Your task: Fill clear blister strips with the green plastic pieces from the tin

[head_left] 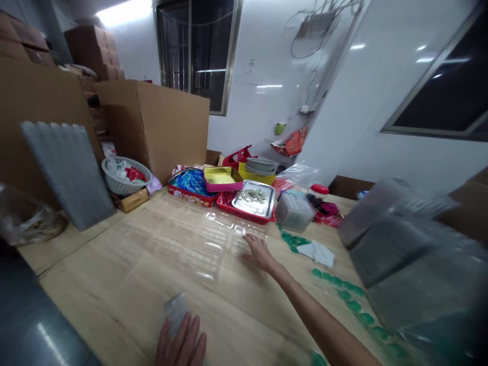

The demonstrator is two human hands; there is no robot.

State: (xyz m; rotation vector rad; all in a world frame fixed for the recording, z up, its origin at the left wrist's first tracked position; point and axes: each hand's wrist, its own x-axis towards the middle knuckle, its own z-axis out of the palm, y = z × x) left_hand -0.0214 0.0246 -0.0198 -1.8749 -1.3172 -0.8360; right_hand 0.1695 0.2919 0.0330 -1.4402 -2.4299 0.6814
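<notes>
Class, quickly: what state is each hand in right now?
Left hand: closed, apparently holding a small clear plastic piece, blurred.
Right hand: open, flat on a clear plastic blister tray.

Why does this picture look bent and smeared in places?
In the head view, the window and walls lean, as through a wide lens; the clear plastic piece by the left hand is blurred, the plastic bundle at right is smeared, and the ceiling light glares white.

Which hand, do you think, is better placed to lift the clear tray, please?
Right, probably: the right hand touches the clear tray; the left hand is farther back, holding a clear piece.
</notes>
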